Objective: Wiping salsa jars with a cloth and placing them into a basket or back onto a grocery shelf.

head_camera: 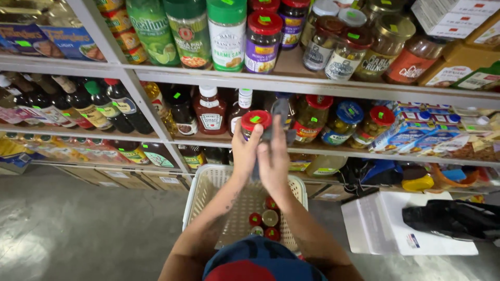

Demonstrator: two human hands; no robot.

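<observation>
Hands meet in front of the middle shelf [333, 151]. The left hand [246, 148] is wrapped around a small jar [255, 125] with a red lid and holds it up. The right hand [274, 158] presses a dark cloth [281, 117] against the jar's side. Below them sits a white basket [205, 195] with a few more red-lidded jars [265, 221] inside. Bottles and jars fill the shelves all around.
</observation>
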